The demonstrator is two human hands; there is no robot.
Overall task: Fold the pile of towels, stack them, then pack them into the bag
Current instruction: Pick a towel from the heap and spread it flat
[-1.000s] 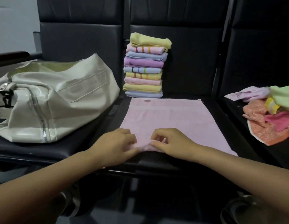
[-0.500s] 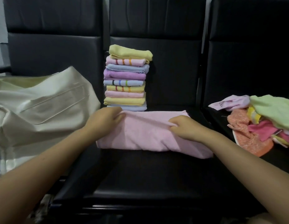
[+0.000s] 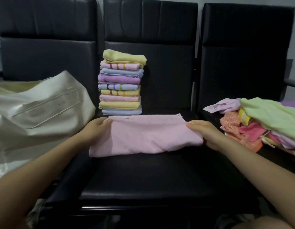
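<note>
A pink towel (image 3: 146, 136) lies folded in half across the middle black seat (image 3: 151, 176). My left hand (image 3: 95, 129) grips its far left corner. At the right end, my right hand (image 3: 208, 133) holds the towel with fingers curled round the edge. Behind the towel a stack of several folded towels (image 3: 121, 83), yellow, pink, blue and purple, stands upright against the seat back. A cream bag (image 3: 36, 109) lies on the left seat. On the right seat sits a loose pile of unfolded towels (image 3: 262, 123), green on top.
Three black padded seats stand in a row with tall backs (image 3: 150, 30). The middle seat's front half shows bare in front of the pink towel. An armrest (image 3: 292, 82) juts out at the far right.
The pink towel lay flat and full length a second ago. Both hands pinched its near edge, carried it to the far edge, then slid apart to the towel's two ends.
</note>
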